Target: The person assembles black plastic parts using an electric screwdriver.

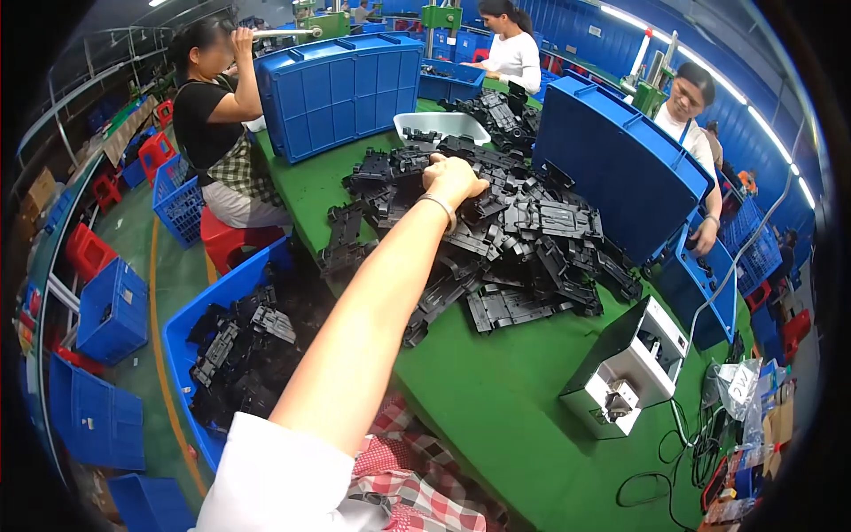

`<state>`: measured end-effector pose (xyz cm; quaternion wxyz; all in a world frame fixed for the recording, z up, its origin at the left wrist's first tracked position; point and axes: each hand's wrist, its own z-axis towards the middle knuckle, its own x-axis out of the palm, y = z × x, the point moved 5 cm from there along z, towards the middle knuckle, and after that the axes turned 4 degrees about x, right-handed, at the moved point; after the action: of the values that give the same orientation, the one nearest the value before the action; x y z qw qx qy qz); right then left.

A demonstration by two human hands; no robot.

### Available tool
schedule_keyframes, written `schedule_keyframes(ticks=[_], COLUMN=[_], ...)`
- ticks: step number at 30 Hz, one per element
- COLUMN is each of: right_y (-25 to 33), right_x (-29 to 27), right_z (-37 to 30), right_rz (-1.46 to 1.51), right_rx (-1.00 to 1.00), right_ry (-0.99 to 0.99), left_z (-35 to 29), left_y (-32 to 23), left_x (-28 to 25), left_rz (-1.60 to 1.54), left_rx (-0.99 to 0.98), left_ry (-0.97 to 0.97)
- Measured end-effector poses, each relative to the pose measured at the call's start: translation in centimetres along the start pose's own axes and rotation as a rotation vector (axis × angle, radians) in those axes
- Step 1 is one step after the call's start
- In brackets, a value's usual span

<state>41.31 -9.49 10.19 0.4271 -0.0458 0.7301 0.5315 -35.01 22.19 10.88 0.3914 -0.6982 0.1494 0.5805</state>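
My left hand (452, 177) reaches far out over the green table (496, 390) to the top of a big heap of black plastic parts (514, 248). Its fingers are curled down around one black part at the heap's far left crest. A thin bracelet sits on the wrist. My bare forearm runs from a white sleeve at the lower left up to the heap. My right hand is out of the picture.
A blue crate (222, 355) of black parts stands low at my left. Blue bins stand tipped on the table at back (341, 89) and right (620, 160), with a white tub (441, 126) between. A white box machine (629, 363) sits front right. Three other people work around the table.
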Motion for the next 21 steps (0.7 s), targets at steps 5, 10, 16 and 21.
schedule_keyframes(ticks=[5,10,16,21], right_y=[7.6,13.4,20.8,23.0], right_x=[7.1,10.3,14.2,17.5], right_z=[0.6,0.6,0.1,0.8], right_rz=[0.352,0.59,0.917,1.085], right_rx=[-0.127,-0.302,-0.537,-0.669], right_ry=[0.107,0.292,0.515,0.372], left_z=[-0.8,-8.5,-18.5,-23.7], left_y=[0.9,-2.8,-5.3,-4.5], left_x=[-2.1,-5.1,-1.7,1.7], left_rz=[-0.209,-0.44,-0.812,-0.907], left_rx=[-0.07,0.335,0.777,0.743], left_ry=[-0.167,-0.425,-0.288,-0.091])
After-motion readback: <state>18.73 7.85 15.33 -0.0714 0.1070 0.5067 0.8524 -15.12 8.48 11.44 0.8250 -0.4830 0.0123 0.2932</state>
